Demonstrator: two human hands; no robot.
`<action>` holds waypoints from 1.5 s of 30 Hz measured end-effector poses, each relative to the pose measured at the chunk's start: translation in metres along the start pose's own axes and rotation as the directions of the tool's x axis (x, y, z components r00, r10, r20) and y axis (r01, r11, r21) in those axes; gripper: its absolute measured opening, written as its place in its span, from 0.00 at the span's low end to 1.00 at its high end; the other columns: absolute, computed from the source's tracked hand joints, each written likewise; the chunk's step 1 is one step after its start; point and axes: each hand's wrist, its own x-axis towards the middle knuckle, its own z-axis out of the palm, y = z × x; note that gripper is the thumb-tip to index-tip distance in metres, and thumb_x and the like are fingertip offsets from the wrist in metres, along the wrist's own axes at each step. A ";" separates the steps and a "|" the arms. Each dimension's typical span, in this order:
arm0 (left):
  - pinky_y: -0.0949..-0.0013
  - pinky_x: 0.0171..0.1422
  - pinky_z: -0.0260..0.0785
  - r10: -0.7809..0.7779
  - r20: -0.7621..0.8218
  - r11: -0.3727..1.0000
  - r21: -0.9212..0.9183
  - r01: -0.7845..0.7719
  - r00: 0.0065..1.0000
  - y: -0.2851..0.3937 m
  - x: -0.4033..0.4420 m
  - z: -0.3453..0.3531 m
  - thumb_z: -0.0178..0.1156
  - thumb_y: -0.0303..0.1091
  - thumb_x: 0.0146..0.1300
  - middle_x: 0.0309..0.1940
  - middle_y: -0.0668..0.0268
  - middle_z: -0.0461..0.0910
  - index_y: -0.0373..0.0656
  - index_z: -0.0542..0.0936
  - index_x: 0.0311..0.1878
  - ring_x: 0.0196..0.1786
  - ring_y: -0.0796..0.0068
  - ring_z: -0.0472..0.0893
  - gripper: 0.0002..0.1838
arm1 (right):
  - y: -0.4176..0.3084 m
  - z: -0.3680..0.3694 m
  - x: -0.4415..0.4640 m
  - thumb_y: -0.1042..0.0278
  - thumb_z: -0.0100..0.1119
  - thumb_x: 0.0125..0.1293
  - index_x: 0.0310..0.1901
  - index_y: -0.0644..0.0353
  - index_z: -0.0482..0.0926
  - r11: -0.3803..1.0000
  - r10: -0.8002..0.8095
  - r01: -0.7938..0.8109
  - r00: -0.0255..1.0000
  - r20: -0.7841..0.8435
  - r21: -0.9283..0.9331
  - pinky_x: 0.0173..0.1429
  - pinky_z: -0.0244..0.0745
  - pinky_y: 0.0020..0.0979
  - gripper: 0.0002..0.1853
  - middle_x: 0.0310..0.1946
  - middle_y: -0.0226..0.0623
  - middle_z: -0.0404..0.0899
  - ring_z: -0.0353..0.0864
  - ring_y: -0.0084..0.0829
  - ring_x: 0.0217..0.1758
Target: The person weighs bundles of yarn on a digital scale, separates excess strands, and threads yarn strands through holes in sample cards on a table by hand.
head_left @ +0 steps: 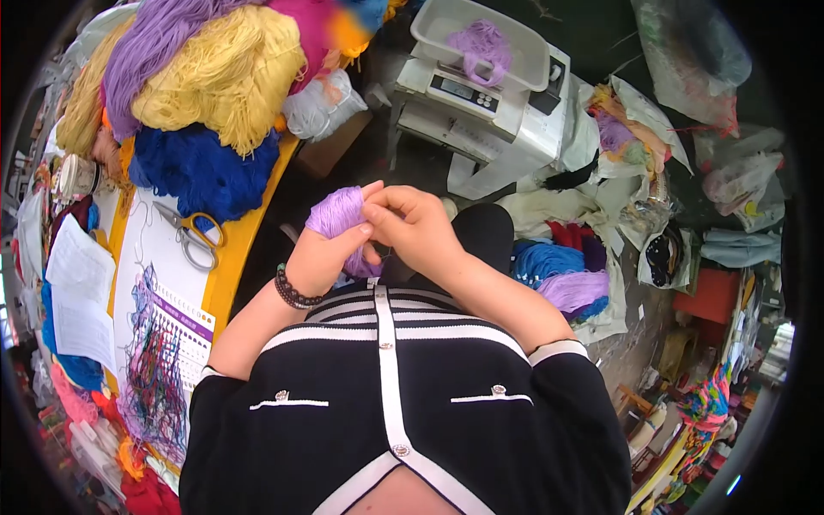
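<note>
A light purple skein of yarn (336, 215) lies across my left hand (324, 253), whose fingers and thumb are closed round it in front of my lap. My right hand (412, 225) meets it from the right with thumb and fingers pinched together at the skein's edge. Whatever thin strand sits in that pinch is too small to make out clearly. Part of the skein hangs below my left hand. A dark beaded bracelet (296, 290) circles my left wrist.
Left, a yellow-edged table (246, 249) bears scissors (196, 236), blue yarn (202, 167), cream yarn (219, 73) and a thread colour card (184, 322). Ahead stands a scale (463, 94) with purple yarn in its tray (536, 64). Bagged yarn (571, 275) lies right.
</note>
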 end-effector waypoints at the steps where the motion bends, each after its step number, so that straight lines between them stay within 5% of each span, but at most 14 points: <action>1: 0.79 0.36 0.72 -0.033 0.024 0.999 0.036 0.032 0.999 0.003 0.001 -0.003 0.54 0.25 0.65 0.42 0.65 0.80 0.35 0.69 0.65 0.29 0.83 0.78 0.24 | 0.003 -0.002 0.001 0.73 0.57 0.66 0.34 0.70 0.79 0.997 -0.065 0.063 0.997 -0.033 -0.051 0.34 0.69 0.24 0.07 0.29 0.35 0.77 0.76 0.21 0.28; 8: 0.81 0.30 0.70 -0.059 -0.012 0.998 -0.027 0.059 0.998 0.007 -0.003 -0.003 0.50 0.30 0.67 0.35 0.58 0.84 0.34 0.73 0.60 0.23 0.82 0.78 0.19 | 0.004 -0.002 0.002 0.73 0.56 0.67 0.37 0.69 0.79 0.992 -0.109 0.105 0.992 -0.059 -0.067 0.40 0.70 0.22 0.07 0.30 0.30 0.79 0.74 0.17 0.34; 20: 0.83 0.24 0.57 0.070 -0.131 0.979 0.197 -0.043 0.989 0.004 0.001 0.000 0.54 0.36 0.70 0.21 0.73 0.77 0.34 0.78 0.51 0.17 0.90 0.64 0.15 | 0.010 0.002 0.002 0.71 0.55 0.70 0.41 0.69 0.79 0.996 -0.079 0.081 0.995 -0.063 0.025 0.42 0.72 0.21 0.09 0.32 0.30 0.81 0.76 0.16 0.35; 22: 0.80 0.29 0.67 0.068 -0.166 0.994 0.098 -0.052 0.984 -0.003 0.002 -0.005 0.52 0.37 0.72 0.28 0.68 0.81 0.36 0.79 0.46 0.21 0.86 0.73 0.14 | 0.011 0.001 0.002 0.71 0.55 0.70 0.41 0.68 0.79 0.994 -0.091 0.094 0.994 -0.052 0.050 0.42 0.73 0.21 0.09 0.33 0.32 0.82 0.77 0.17 0.35; 25: 0.75 0.42 0.72 0.086 -0.214 0.987 -0.118 -0.113 0.973 -0.002 0.008 -0.001 0.50 0.38 0.73 0.35 0.65 0.81 0.37 0.78 0.44 0.34 0.79 0.80 0.14 | 0.007 -0.004 0.011 0.69 0.54 0.70 0.41 0.65 0.77 0.904 -0.031 0.025 0.999 0.008 0.426 0.51 0.74 0.28 0.08 0.36 0.36 0.81 0.81 0.26 0.41; 26: 0.66 0.55 0.72 0.013 -0.163 0.934 -0.350 -0.070 0.987 -0.018 0.011 -0.024 0.50 0.41 0.73 0.39 0.64 0.80 0.40 0.77 0.42 0.46 0.72 0.80 0.14 | -0.006 -0.006 0.011 0.69 0.54 0.69 0.41 0.63 0.77 0.855 0.020 0.004 0.999 -0.040 0.519 0.54 0.72 0.29 0.07 0.34 0.34 0.80 0.80 0.27 0.43; 28: 0.62 0.59 0.72 -0.133 -0.107 0.689 -0.725 0.014 0.985 -0.017 0.013 -0.041 0.51 0.40 0.72 0.36 0.66 0.79 0.43 0.76 0.39 0.44 0.71 0.79 0.12 | -0.049 -0.025 0.006 0.69 0.55 0.68 0.41 0.62 0.77 0.764 -0.003 -0.033 0.999 0.055 0.645 0.50 0.74 0.29 0.06 0.31 0.31 0.79 0.79 0.25 0.36; 30: 0.58 0.61 0.71 -0.097 -0.023 0.554 -0.832 0.035 0.995 -0.052 0.017 -0.100 0.53 0.38 0.70 0.27 0.70 0.71 0.43 0.73 0.32 0.36 0.75 0.76 0.12 | -0.111 -0.057 -0.009 0.68 0.56 0.67 0.41 0.63 0.77 0.857 -0.100 -0.011 0.977 0.188 0.515 0.43 0.75 0.28 0.08 0.31 0.29 0.78 0.75 0.23 0.30; 31: 0.60 0.59 0.71 -0.176 -0.149 0.568 -0.823 -0.023 0.973 -0.064 0.016 -0.120 0.51 0.36 0.71 0.24 0.72 0.70 0.44 0.72 0.30 0.32 0.78 0.74 0.12 | -0.145 -0.071 -0.023 0.67 0.57 0.65 0.42 0.64 0.77 0.970 -0.166 0.153 0.985 0.053 0.189 0.36 0.72 0.27 0.10 0.28 0.27 0.75 0.72 0.21 0.25; 33: 0.65 0.54 0.71 -0.272 -0.237 0.487 -0.870 -0.079 0.933 -0.095 0.010 -0.161 0.47 0.31 0.70 0.19 0.78 0.65 0.48 0.70 0.26 0.24 0.84 0.71 0.13 | -0.216 -0.093 -0.047 0.66 0.56 0.65 0.43 0.64 0.77 0.887 -0.416 0.372 0.901 -0.122 -0.274 0.32 0.68 0.25 0.11 0.29 0.30 0.74 0.71 0.21 0.26; 34: 0.67 0.52 0.71 -0.287 -0.201 0.380 -0.922 -0.082 0.936 -0.111 0.003 -0.178 0.45 0.27 0.69 0.16 0.82 0.61 0.51 0.69 0.24 0.20 0.86 0.69 0.15 | -0.254 -0.110 -0.056 0.66 0.56 0.65 0.41 0.63 0.76 0.824 -0.527 0.461 0.837 -0.146 -0.330 0.31 0.67 0.25 0.09 0.27 0.29 0.73 0.69 0.21 0.25; 36: 0.71 0.49 0.70 -0.462 -0.383 0.470 -0.871 -0.145 0.800 -0.124 -0.002 -0.191 0.45 0.32 0.72 0.15 0.82 0.60 0.52 0.68 0.23 0.16 0.86 0.64 0.17 | -0.336 -0.143 -0.074 0.67 0.55 0.65 0.37 0.61 0.75 0.694 -0.701 0.605 0.692 -0.175 -0.391 0.29 0.66 0.25 0.07 0.23 0.29 0.70 0.67 0.21 0.22; 41: 0.71 0.45 0.67 -0.433 -0.517 0.662 -0.738 -0.128 0.738 -0.133 -0.003 -0.192 0.44 0.37 0.75 0.18 0.79 0.63 0.51 0.71 0.31 0.19 0.84 0.63 0.13 | -0.485 -0.181 -0.065 0.67 0.53 0.66 0.29 0.57 0.72 0.466 -0.885 0.774 0.409 -0.224 -0.428 0.24 0.64 0.25 0.07 0.15 0.28 0.65 0.63 0.22 0.17; 45: 0.74 0.44 0.65 -0.442 -0.538 0.714 -0.696 -0.081 0.718 -0.143 0.000 -0.196 0.45 0.40 0.75 0.18 0.81 0.61 0.53 0.70 0.31 0.19 0.86 0.60 0.13 | -0.493 -0.196 0.026 0.68 0.54 0.65 0.28 0.56 0.73 0.419 -0.906 0.846 0.367 -0.210 -0.331 0.24 0.66 0.25 0.08 0.16 0.29 0.68 0.66 0.23 0.18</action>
